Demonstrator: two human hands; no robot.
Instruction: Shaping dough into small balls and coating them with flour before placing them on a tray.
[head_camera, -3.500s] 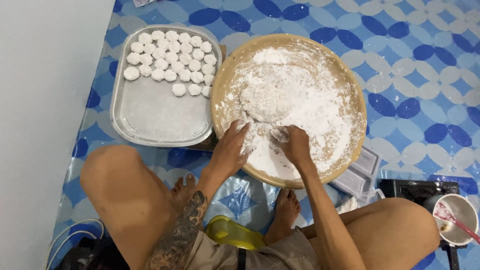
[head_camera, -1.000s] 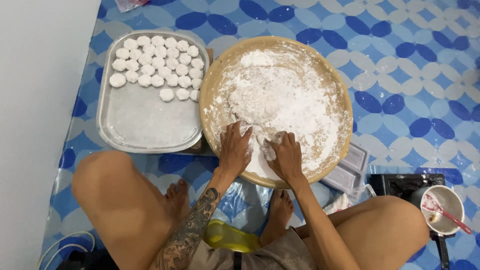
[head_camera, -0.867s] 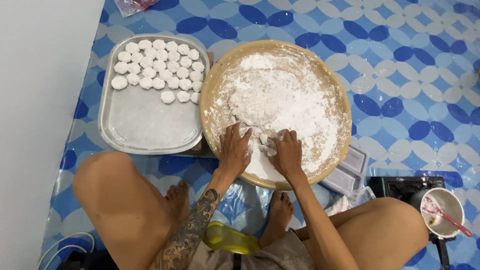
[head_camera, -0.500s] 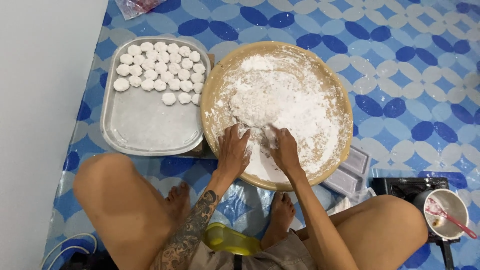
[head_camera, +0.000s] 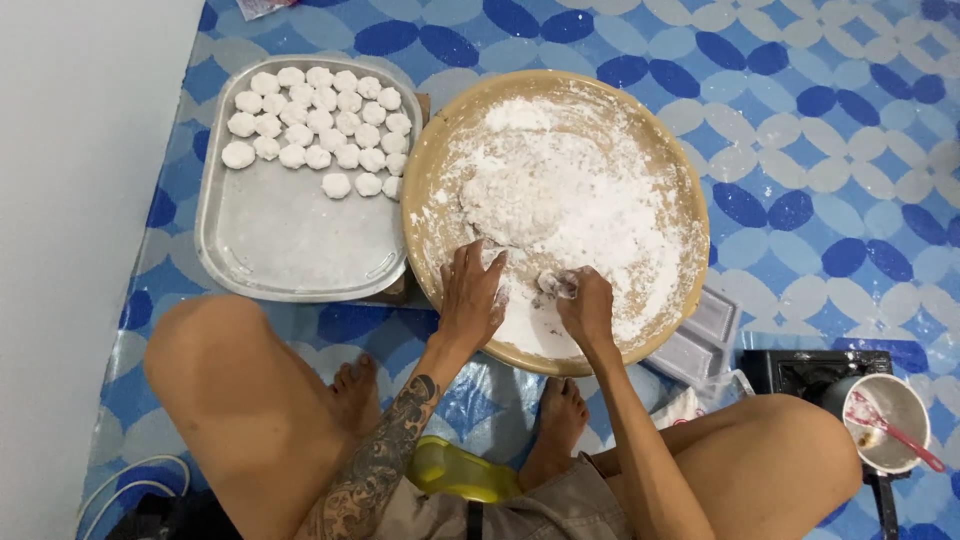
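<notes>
A round wooden tray (head_camera: 436, 150) heaped with white flour (head_camera: 560, 190) lies on the floor in front of me. My left hand (head_camera: 473, 293) rests flat on the floury surface near the tray's front edge, fingers spread. My right hand (head_camera: 580, 303) is curled around a small floury lump of dough (head_camera: 553, 285) just to its right. To the left sits a rectangular metal tray (head_camera: 290, 240) with several small white dough balls (head_camera: 320, 125) lined up in its far half.
A white wall runs along the left. A small pot with a red-handled spoon (head_camera: 885, 432) stands on a black stove at the lower right. Clear plastic moulds (head_camera: 700, 335) lie by the wooden tray. A yellow low stool (head_camera: 455, 468) is under me, my knees on both sides.
My hands have pulled flour together at the tray's front; the right hand has closed around a small lump of dough, while the left stays flat beside it.
</notes>
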